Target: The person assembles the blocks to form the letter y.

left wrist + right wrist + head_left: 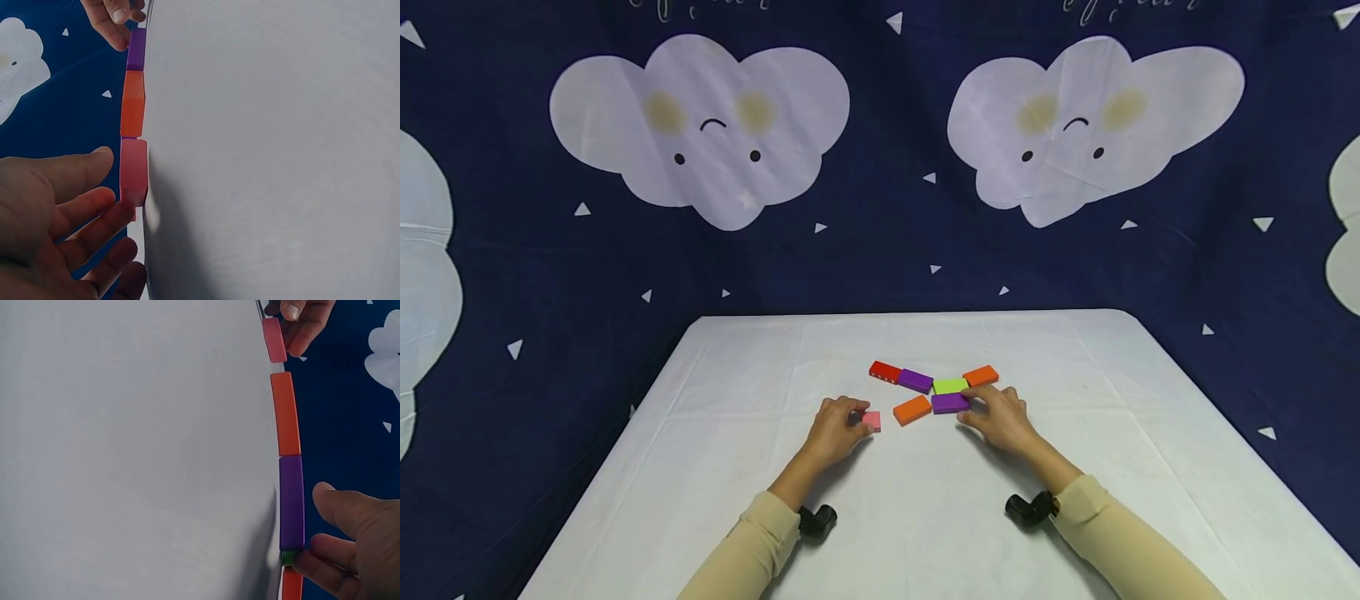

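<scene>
Resting on the white table (715, 467), seven flat blocks lay near its middle: one red block (885, 372), two purple ones, two orange ones, one lime green block (950, 386) and one pink block (872, 421).

The far purple block (915, 381) sat just beside the red one, its other end near the green block; the far orange block (981, 376) lay at the green block's other end. In front of these, the near orange block (912, 409) and the near purple block (950, 403) lay almost end to end, with the pink block to the left of them.

The left hand (833, 432) had its fingers curled round the pink block; the left wrist view showed the thumb (75, 172) stretched above the block and the fingertips touching its edge. Whether it was a firm grip or only a light touch could not be told.

The right hand (1002, 419) lay by the right end of the near purple block, fingers loosely bent, their tips against that end and against the green block, as the right wrist view showed; the thumb (340, 506) stood just off the purple block's side.

One black wrist camera was strapped by each cream sleeve (752, 546), two in all. One dark blue cloud-printed backdrop (887, 250) hung behind the table.
</scene>
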Demonstrator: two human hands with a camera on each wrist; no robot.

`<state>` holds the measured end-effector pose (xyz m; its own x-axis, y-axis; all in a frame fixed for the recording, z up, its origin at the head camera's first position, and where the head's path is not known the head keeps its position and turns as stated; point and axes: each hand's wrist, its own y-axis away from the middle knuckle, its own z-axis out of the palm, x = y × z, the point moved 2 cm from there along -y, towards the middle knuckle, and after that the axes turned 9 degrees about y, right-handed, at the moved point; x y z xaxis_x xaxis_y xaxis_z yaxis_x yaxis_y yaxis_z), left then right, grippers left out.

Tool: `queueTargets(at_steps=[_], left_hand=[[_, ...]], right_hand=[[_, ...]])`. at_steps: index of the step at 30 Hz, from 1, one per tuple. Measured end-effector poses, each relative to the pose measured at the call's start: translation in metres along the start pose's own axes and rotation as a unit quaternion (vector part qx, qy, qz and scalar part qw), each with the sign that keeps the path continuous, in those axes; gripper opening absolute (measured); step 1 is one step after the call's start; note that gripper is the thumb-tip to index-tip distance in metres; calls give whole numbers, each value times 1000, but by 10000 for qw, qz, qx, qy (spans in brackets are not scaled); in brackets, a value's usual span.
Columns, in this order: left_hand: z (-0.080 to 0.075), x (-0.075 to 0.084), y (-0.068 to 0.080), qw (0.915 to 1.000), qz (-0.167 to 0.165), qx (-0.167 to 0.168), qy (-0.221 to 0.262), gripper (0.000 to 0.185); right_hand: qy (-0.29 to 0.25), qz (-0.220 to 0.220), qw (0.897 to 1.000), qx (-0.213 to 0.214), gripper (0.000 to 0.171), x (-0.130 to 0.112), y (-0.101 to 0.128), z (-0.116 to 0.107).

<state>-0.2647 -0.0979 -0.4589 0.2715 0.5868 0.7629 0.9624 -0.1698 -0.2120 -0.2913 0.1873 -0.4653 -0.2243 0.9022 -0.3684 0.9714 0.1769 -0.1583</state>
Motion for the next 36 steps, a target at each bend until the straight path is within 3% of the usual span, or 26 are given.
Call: queueTargets(at_steps=[12,27,36], left_hand=[[2,-5,-3,9995,185,-16,255,30],[3,-7,-5,9990,-75,-176,398,29],[4,-10,-6,9987,-39,-163,481,29]], right_hand=[[-40,-89,9999,61,45,2,-8,1],[-60,-59,9999,-59,41,6,-16,5],[-228,-66,9997,-113,38,9,-19,6]])
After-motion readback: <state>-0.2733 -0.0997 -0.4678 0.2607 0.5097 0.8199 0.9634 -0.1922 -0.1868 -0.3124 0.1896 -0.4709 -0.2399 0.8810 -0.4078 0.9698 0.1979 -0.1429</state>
